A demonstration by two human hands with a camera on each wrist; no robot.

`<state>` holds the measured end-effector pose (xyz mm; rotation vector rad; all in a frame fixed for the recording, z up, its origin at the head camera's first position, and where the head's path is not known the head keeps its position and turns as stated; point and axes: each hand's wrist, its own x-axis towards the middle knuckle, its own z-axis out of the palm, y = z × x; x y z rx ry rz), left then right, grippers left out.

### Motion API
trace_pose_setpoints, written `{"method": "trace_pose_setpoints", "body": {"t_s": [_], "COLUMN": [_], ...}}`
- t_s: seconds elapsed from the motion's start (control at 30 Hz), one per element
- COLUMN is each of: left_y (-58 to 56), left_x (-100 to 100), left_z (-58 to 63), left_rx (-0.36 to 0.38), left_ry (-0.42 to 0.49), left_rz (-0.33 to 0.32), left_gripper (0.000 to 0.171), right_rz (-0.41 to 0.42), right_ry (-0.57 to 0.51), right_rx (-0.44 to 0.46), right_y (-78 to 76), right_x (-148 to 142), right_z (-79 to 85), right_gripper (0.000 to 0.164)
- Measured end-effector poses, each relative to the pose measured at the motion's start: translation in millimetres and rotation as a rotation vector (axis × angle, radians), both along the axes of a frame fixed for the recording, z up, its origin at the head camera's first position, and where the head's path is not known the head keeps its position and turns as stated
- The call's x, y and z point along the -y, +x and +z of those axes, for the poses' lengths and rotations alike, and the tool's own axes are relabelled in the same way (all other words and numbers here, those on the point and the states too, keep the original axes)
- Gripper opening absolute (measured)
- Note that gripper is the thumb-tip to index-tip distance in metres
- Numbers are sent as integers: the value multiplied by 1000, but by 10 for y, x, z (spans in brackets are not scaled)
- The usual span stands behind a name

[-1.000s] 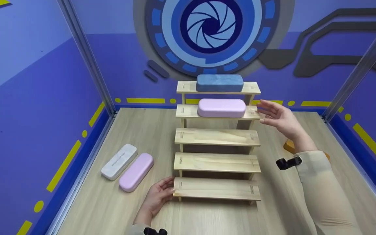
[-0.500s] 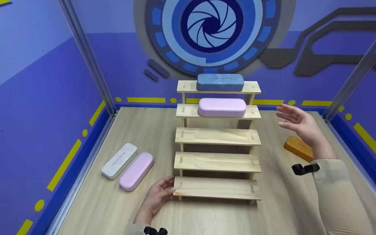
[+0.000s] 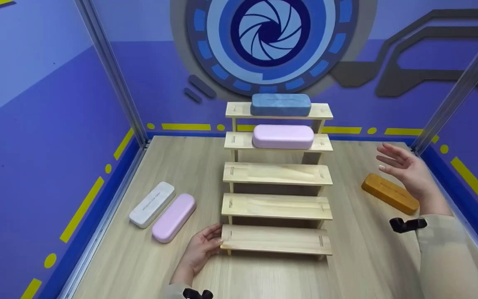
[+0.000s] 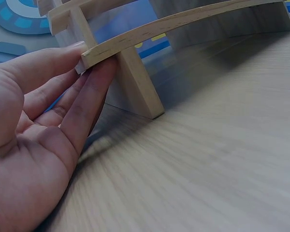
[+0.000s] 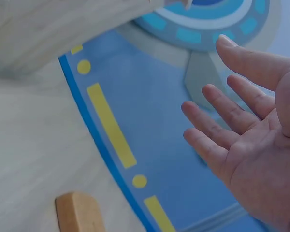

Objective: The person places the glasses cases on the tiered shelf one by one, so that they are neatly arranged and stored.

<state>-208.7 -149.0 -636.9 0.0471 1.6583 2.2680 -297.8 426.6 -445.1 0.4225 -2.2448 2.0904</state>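
A wooden stepped rack (image 3: 276,207) stands mid-table. My left hand (image 3: 201,249) pinches the left end of its lowest step, thumb at the edge and fingers underneath, as the left wrist view shows on the step (image 4: 150,33). My right hand (image 3: 409,172) is in the air right of the rack, fingers extended and holding nothing. Just below it in the head view lies a mustard-orange glasses case (image 3: 390,194), partly visible in the right wrist view as an orange block (image 5: 79,212). A blue glasses case (image 3: 280,104) sits on the top step, a pink one (image 3: 283,136) one step lower.
On the table left of the rack lie a whitish glasses case (image 3: 152,204) and a second pink case (image 3: 174,218), side by side at a slant. Blue-purple panels (image 3: 147,83) with metal corner posts (image 3: 112,74) enclose the table at the back and sides.
My right hand has moved away from the rack's second step to the right and towards me, uncovering the orange case. The left hand has stayed at the lowest step.
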Motion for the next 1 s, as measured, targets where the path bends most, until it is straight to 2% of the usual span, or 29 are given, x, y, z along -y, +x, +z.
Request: {"method": "trace_pose_setpoints", "body": {"t_s": [0.33,0.63,0.83,1.0], "left_y": [-19,-10,-1,-5], "left_x": [0,7,1,-5], "left_z": [-14,-10,18,25], "left_rx": [10,-8,25,28], "left_ry": [6,15,5,-2], "left_rz": [-5,-16,-6,-3], "left_gripper": [68,69,68,68], "right_rz": [-73,-144,-242,-356], "right_ry": [-56,-75,-7,141], "right_rx": [108,254,327,371], "right_y": [82,124,160,158], "right_x": [-335,-557,-658,-722], "right_z": [-235,-401,-565,-656], "right_gripper": [60,75,81,87]}}
